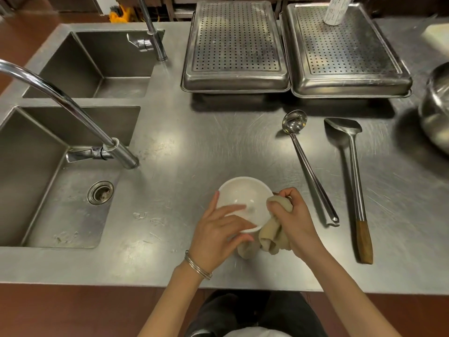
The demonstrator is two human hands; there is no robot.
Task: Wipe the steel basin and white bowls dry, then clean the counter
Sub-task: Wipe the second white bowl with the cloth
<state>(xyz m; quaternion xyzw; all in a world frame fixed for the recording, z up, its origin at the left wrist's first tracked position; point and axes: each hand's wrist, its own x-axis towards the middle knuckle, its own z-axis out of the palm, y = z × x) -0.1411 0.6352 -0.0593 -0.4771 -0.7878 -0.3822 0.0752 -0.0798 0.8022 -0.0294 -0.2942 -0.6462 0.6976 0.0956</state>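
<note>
- The left hand (218, 231) holds the smooth, round white bowl (245, 197) by its near rim.
- The right hand (295, 215) clutches the bunched beige cloth (274, 235) against the bowl's right side.
- Right of that hand, a steel ladle (309, 167) lies on the scratched steel counter (184, 147).

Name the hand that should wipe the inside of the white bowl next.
Right. The right hand already grips the beige cloth against the white bowl at its right rim, while the left hand holds the bowl's near rim, steadying it, and has no cloth.
</note>
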